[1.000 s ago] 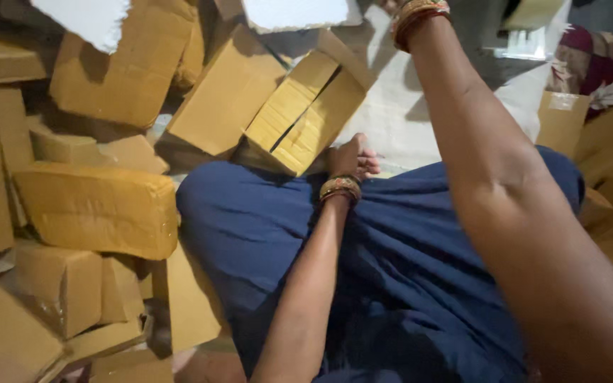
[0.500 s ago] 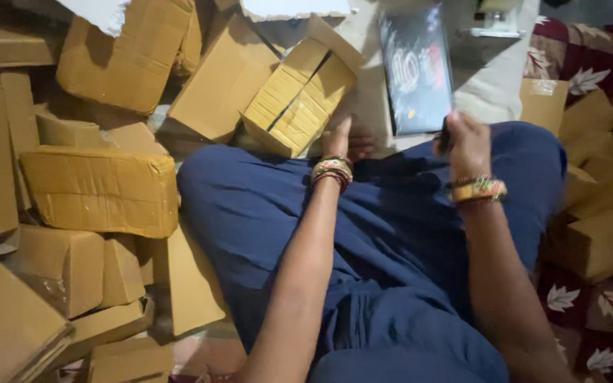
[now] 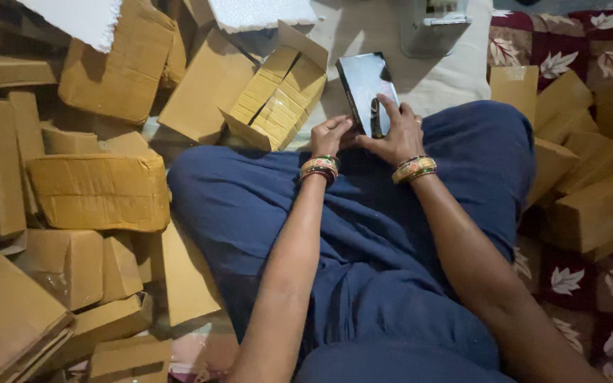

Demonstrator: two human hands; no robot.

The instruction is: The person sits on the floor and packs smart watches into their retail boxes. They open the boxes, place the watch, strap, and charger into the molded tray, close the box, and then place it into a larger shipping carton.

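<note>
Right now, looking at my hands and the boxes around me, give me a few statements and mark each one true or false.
1. Both hands hold a flat dark box. True: the left hand and right hand grip it together.
2. The open carton is empty. False: it holds rows of small yellow-brown boxes.
3. Each wrist carries bangles. True.
4. The brown boxes lie only on the left side. False: more boxes lie on the patterned rug at the right.
5. The flat dark box rests inside the open carton. False: it is held up beside it.
</note>
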